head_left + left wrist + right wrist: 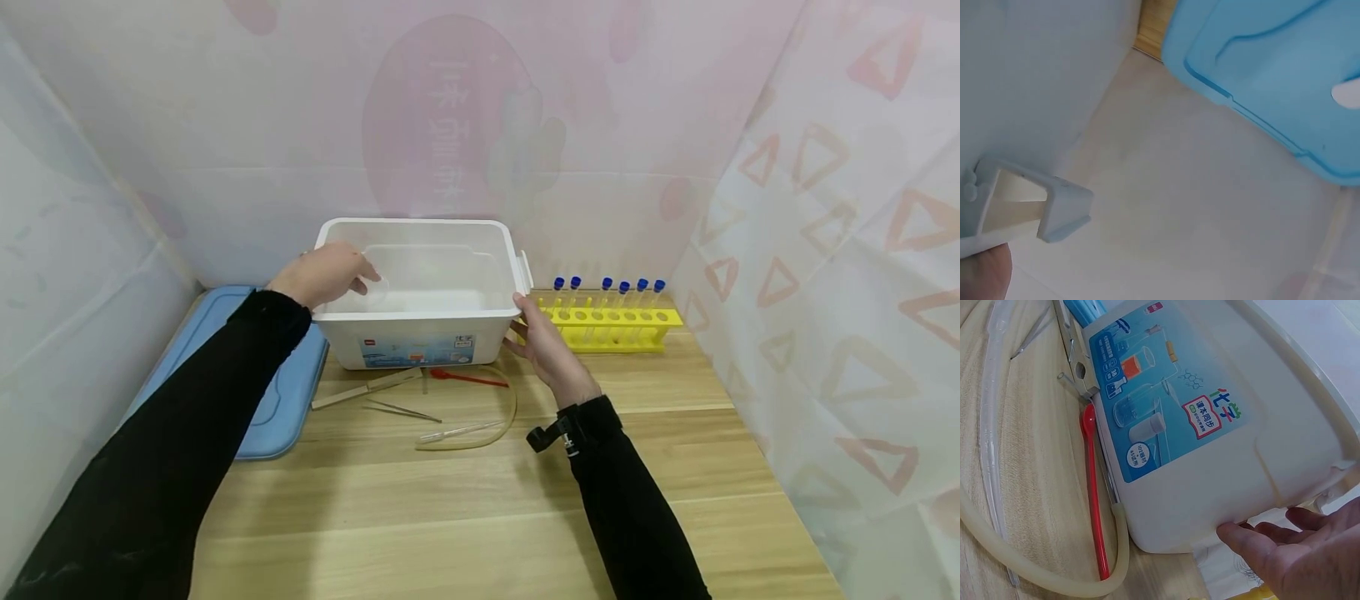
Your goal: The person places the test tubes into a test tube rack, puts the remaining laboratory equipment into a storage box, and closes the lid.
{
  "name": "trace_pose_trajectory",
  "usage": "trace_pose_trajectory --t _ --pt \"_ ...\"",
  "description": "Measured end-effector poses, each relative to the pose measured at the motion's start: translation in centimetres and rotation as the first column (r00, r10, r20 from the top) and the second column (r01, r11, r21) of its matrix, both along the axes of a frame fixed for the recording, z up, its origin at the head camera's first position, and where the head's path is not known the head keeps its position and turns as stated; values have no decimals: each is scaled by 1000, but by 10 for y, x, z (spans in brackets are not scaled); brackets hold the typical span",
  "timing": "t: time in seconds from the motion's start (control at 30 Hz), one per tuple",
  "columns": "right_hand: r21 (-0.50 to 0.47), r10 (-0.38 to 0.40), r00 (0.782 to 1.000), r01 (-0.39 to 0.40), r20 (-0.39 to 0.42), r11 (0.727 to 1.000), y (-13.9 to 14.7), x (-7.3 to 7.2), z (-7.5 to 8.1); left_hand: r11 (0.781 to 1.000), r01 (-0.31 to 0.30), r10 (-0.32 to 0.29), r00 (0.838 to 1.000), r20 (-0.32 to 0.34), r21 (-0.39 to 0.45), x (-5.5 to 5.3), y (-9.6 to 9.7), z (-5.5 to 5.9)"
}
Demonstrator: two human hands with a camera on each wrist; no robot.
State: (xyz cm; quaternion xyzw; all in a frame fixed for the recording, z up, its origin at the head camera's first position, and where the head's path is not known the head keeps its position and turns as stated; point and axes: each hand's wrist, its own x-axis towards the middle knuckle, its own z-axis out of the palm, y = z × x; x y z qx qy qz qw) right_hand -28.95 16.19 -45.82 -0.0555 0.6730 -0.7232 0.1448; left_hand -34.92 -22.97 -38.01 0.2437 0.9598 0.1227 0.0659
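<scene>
A white plastic storage bin (pixel 412 342) with a blue picture label stands at the back of the table. My left hand (pixel 326 273) reaches over its left rim, fingers pointing down inside. A faint, clear round outline (pixel 378 293) shows beside those fingertips; I cannot tell whether they pinch it. In the left wrist view the bin's side handle (pixel 1066 209) appears, with a bit of skin (pixel 985 275) below it. My right hand (pixel 546 346) holds the bin's front right corner, thumb at the rim. Its fingers (pixel 1241 540) lie against the outer wall in the right wrist view.
Left of the bin lies a blue lid (pixel 281 408). In front are a wooden test tube clamp (pixel 367 388), tweezers (pixel 405 412), a red spoon (pixel 468 378), a clear dropper (pixel 461 432) and a rubber tube (pixel 512 408). A yellow rack (pixel 615 319) of blue-capped test tubes stands right.
</scene>
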Motion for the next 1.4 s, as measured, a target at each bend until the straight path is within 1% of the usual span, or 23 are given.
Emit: trace_pose_trajectory --t 0.07,0.13,0.2,0.27,0.37,0.43,0.57,0.6,0.77,0.87,0.93,1.0,1.1,1.23,1.3,1.4 --pt "-2 1 1000 -1 1 1000 0 1 0 1000 -1 1 1000 13 -22 -2 1 -1" --pt "-2 4 1000 -4 1 1000 1 1 0 998 3 -2 1000 20 -65 -3 3 -1" --pt "-2 10 1000 -10 -1 1000 1 1 1 991 24 -23 1000 10 -131 -5 4 -1" --pt "-2 14 1000 -14 -1 1000 1 1 1 975 64 -68 998 -11 -211 -7 5 -1" --pt "-4 13 1000 -13 0 1000 2 1 1 945 124 -138 990 -26 -304 -10 5 -2" --pt "-4 10 1000 -10 -1 1000 3 0 1 919 171 -197 980 -39 -355 -12 5 -3" --pt "1 12 1000 -12 -4 1000 4 -1 0 870 231 -277 960 -43 -436 -14 8 -5" --pt "3 12 1000 -12 -4 1000 4 -1 0 857 243 -292 956 -40 -455 -14 9 -5" --pt "6 11 1000 -11 0 1000 4 0 0 806 292 -350 937 -16 -515 -14 11 -6" --pt "7 10 1000 -10 4 1000 4 0 0 784 310 -374 927 -11 -538 -14 11 -6" --pt "8 13 1000 -13 1 1000 4 0 1 783 313 -374 927 -6 -538 -14 11 -5" --pt "9 17 1000 -17 -5 1000 4 0 0 790 311 -368 930 -2 -529 -14 10 -6" --pt "11 20 1000 -20 -9 1000 4 0 1 813 301 -346 938 2 -498 -14 8 -7" --pt "13 14 1000 -14 -2 1000 3 0 1 851 297 -329 944 -1 -433 -15 6 -9" --pt "13 12 1000 -12 -1 1000 2 0 0 859 302 -336 942 -10 -413 -15 6 -8" --pt "10 12 1000 -12 0 1000 2 1 0 864 322 -360 932 -30 -386 -14 7 -6"
